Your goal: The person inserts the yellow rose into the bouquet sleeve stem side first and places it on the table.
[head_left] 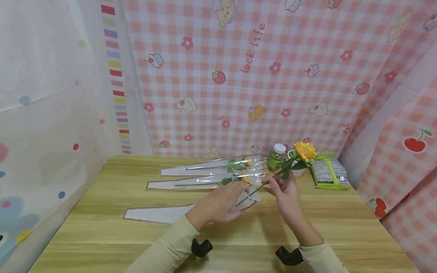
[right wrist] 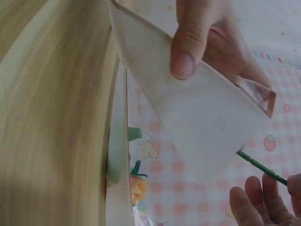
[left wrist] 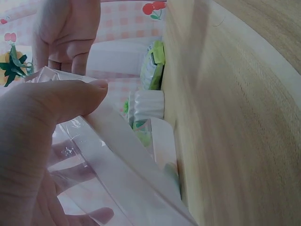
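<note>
My left hand holds a tapered white and clear flower sleeve near its wide end, thumb on the white side and fingers behind the clear side in the left wrist view. Between the fingers and thumb of my right hand is the green stem of an artificial yellow rose. Its bloom points away to the right. The stem's lower end meets the sleeve's wide edge in the right wrist view; how far it reaches inside I cannot tell.
Two sleeved yellow roses, a farther one and a nearer one, lie behind my hands. A lidded jar, a white pot and a green packet stand along the back right, before a checked curtain.
</note>
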### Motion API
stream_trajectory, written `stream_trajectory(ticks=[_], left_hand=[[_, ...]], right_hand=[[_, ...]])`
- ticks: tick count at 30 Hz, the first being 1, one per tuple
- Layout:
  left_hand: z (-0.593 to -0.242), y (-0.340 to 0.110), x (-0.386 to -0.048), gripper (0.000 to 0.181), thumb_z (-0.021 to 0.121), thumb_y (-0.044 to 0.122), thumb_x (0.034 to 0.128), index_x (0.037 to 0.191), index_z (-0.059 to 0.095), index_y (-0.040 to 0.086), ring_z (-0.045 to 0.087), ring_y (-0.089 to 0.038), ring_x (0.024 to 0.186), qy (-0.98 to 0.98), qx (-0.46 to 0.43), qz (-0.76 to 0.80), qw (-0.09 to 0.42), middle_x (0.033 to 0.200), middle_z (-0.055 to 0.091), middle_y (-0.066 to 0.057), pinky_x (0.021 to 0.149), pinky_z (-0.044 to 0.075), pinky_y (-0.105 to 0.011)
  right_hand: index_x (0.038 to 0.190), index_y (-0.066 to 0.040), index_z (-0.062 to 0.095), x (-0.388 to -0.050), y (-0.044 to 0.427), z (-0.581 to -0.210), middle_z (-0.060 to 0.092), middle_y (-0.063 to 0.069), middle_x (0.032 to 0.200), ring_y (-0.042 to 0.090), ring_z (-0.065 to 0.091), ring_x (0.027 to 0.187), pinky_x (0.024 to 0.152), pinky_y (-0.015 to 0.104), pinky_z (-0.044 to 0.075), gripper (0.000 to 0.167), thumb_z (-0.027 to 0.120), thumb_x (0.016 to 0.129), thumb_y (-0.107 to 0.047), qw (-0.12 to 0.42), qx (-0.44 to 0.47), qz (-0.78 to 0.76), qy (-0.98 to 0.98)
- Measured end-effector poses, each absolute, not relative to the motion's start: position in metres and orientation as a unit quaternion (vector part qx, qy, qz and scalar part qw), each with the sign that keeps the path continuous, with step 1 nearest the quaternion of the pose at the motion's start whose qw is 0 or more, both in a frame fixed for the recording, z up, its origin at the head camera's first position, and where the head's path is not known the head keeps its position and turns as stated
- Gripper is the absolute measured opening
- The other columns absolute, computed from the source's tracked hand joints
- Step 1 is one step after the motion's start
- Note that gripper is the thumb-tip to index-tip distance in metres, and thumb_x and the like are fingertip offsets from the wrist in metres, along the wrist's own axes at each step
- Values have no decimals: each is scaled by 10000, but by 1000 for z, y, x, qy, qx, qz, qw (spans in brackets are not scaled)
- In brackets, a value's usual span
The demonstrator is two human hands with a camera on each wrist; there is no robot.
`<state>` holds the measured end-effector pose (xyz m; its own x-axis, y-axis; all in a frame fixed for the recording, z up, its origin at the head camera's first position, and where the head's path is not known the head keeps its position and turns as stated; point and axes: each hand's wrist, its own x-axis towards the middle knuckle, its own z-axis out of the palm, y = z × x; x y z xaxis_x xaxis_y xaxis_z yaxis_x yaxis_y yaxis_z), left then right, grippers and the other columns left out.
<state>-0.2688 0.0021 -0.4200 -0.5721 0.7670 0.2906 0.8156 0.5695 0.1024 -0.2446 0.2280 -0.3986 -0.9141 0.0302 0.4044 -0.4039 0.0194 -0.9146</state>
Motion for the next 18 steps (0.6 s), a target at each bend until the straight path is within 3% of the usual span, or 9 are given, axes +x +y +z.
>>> stream_trajectory(ticks=[5,12,18], left_hand=[[-417,2,-268,715,731,384,916,1473,349,149,490,-214,1318,-880,-445,-128,108,1496,455,-87,980,527,-426],[-416,3,-269,698,737,372,913,1453,353,152,523,-192,1240,-876,-445,-142,119,1455,486,-81,908,548,-378],[-415,2,-270,694,730,370,915,1453,360,134,535,-197,1228,-875,-446,-140,131,1447,497,-86,941,537,-373]], right_hand=[[1255,-18,425,-244,223,-402,692,-8,1000,166,689,992,843,334,596,237,531,1045,-49,150,115,686,-702],[1208,105,465,-242,216,-406,656,94,1048,141,674,1003,852,294,587,232,519,1053,-59,141,98,677,-716],[1227,121,470,-242,212,-408,641,144,1083,88,653,961,847,248,573,250,514,1054,-54,138,84,669,-725]])
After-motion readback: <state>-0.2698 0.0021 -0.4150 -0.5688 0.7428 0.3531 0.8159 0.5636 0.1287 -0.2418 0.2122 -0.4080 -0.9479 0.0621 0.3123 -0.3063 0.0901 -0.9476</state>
